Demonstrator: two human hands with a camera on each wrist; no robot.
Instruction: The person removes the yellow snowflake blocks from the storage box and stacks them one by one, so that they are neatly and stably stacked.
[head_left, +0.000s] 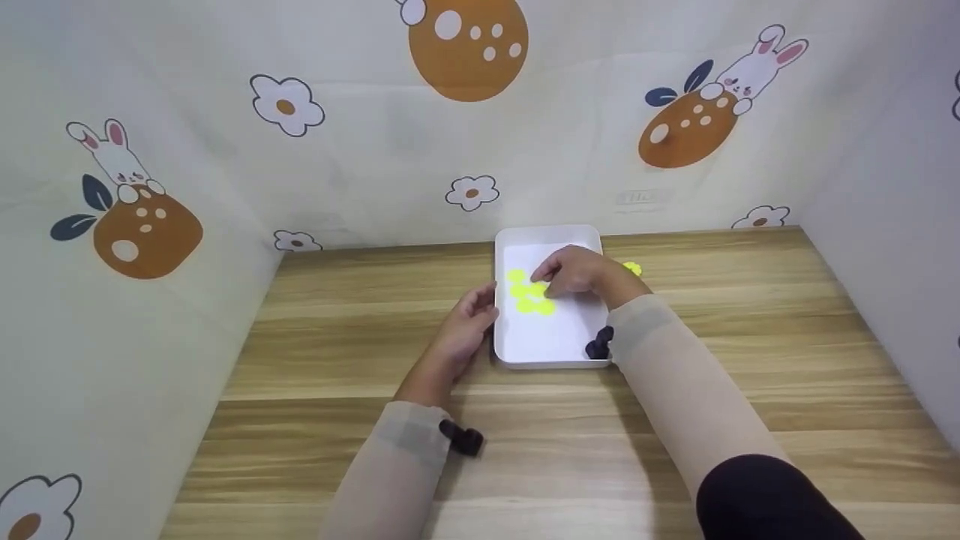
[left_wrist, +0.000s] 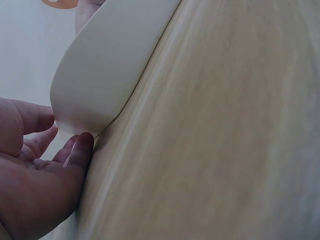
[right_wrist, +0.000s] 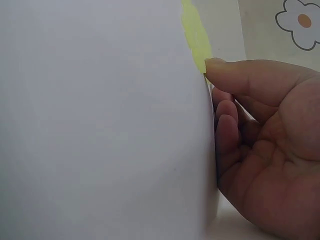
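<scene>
A white shallow rectangular tray (head_left: pixel 551 349) lies on the table. Several bright yellow, rounded flat pieces (head_left: pixel 523 305) are clustered on its white floor. Over them, my right hand (head_left: pixel 577 271) reaches in from the right and pinches a yellow piece (right_wrist: pixel 196 37) between thumb and index finger. The thumb tip meets that piece's edge in the right wrist view; the index fingertip is hidden there, and the other fingers are curled. My left hand (head_left: pixel 463 330) touches the tray's left side, its fingers loosely extended against the wall (left_wrist: pixel 100 75).
Beyond my right wrist, a yellow flower-shaped piece (head_left: pixel 632 268) sits on the wood-grain table (head_left: pixel 337 360), right of the tray. A patterned cloth (head_left: pixel 360 150) hangs behind the table and along its sides. Black wrist devices (head_left: pixel 463 439) are strapped over both sleeves.
</scene>
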